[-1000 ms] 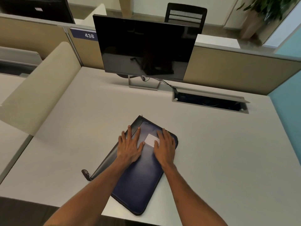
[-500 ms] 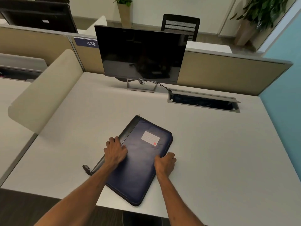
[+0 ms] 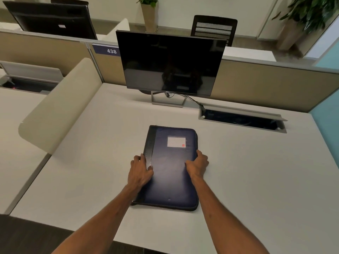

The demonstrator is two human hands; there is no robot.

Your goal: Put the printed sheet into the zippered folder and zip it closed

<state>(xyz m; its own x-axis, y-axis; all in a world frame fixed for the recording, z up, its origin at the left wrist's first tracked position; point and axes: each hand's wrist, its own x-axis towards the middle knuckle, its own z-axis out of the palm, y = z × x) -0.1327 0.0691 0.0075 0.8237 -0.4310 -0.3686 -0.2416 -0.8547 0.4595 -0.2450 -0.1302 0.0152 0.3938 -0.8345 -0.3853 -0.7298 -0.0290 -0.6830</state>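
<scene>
The folder [image 3: 170, 171] lies flat on the desk [image 3: 256, 180], in front of the monitor [image 3: 170, 61]. The left hand [image 3: 140, 171] grips its left edge and the right hand [image 3: 198, 165] its right edge, fingers [image 3: 136, 159] curled round both sides.

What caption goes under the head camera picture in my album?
A left hand and a right hand grip the sides of a blue zippered folder on a desk, facing a dark monitor.
</scene>
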